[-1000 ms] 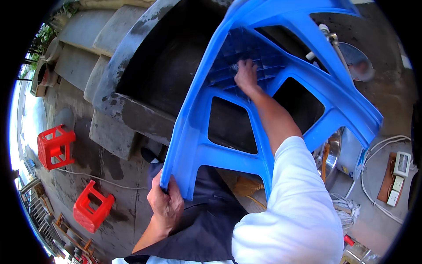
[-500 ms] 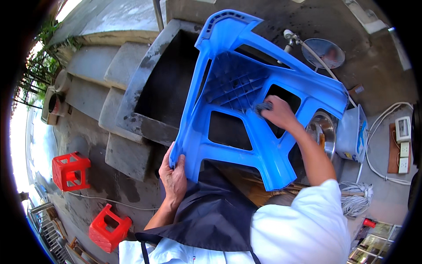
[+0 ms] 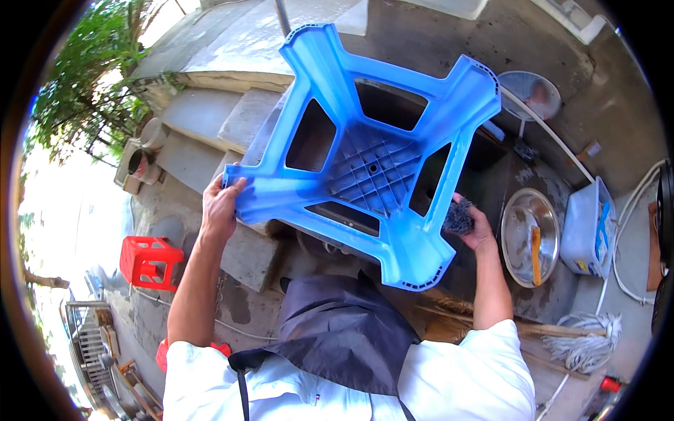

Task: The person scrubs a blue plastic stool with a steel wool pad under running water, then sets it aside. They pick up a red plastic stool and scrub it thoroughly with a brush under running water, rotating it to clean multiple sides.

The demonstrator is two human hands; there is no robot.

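Note:
A blue plastic stool (image 3: 379, 147) is held up with its ribbed underside and open legs toward me. My left hand (image 3: 221, 207) grips the foot end of its left leg, thumb on the inner face and fingers partly hidden behind. A dark grey, fuzzy scouring pad (image 3: 458, 217) is in my right hand (image 3: 479, 228), whose fingers close around it. That hand is at the outer side of the stool, by the edge above the lower right leg. Whether the pad touches the plastic there is hard to tell.
Right of the stool sit a metal basin (image 3: 509, 245) with a wooden-coloured handle in it and a clear plastic tub (image 3: 579, 231). A mop (image 3: 583, 340) lies lower right. Concrete steps (image 3: 189, 158) and a red stool (image 3: 151, 261) are at left.
The stool has turned and tilted so its underside faces me more squarely. My right hand has gone from inside the stool to its outer right side with the pad; my left hand moved left and up.

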